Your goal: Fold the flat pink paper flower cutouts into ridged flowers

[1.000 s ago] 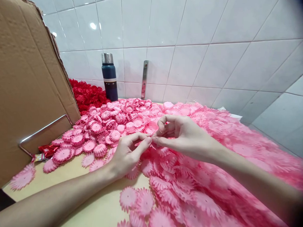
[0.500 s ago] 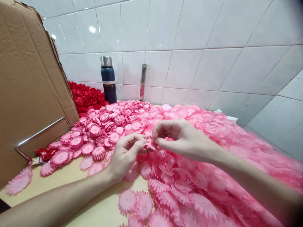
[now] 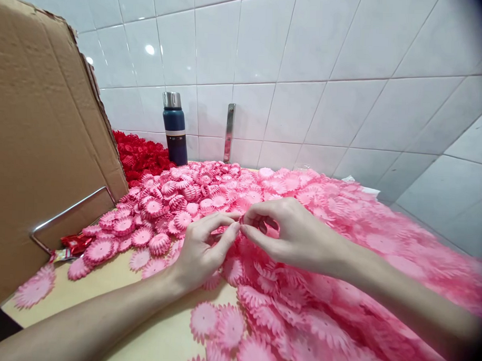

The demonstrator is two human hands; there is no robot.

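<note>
I read both hands, left hand [image 3: 199,247] and right hand [image 3: 298,232], as thumb-to-forefinger pinches meeting tip to tip; I cannot tell what they grip. Pink scalloped petal discs [image 3: 256,297] lie heaped beneath. I advise light, even fingertip pressure, sparing thin edges.

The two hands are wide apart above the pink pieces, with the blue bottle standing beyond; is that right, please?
Not wide apart: the head view shows the left hand and right hand close together, above the pink pieces, the blue bottle standing beyond.
</note>
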